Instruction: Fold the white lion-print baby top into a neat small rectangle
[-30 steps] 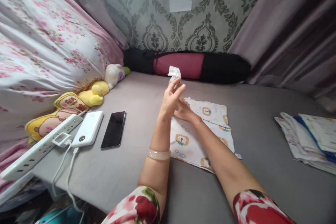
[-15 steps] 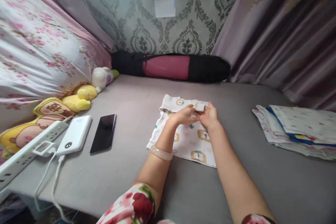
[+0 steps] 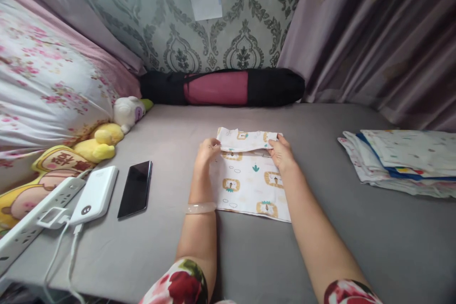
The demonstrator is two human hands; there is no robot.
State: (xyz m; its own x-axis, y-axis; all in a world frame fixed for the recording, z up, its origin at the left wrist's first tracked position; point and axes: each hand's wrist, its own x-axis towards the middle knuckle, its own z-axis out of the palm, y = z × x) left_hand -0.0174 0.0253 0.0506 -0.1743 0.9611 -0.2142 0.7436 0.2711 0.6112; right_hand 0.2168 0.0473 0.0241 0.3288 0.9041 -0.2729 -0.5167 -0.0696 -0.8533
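A white cloth (image 3: 245, 187) printed with yellow lion faces and green leaves lies in front of me, its far part turned over toward me as a folded band. At the left end of that band, my left hand (image 3: 208, 150) is closed on the cloth's edge, with a pale bangle (image 3: 201, 208) on the wrist. My right hand (image 3: 280, 153) pinches the right end of the band, thumb on top and fingers behind. The near part of the cloth rests flat on the grey surface (image 3: 171, 152).
Folded cloths (image 3: 402, 161) are stacked at the right. To the left lie a black phone (image 3: 135, 190), a white power bank (image 3: 94, 194), a power strip (image 3: 42, 216) with cables, and plush toys (image 3: 103, 140). A long black-and-maroon bag (image 3: 217, 88) lies along the wall.
My left hand has moved from the right end of the folded band to its left end. My right hand stays at the right end. The view has shifted slightly right.
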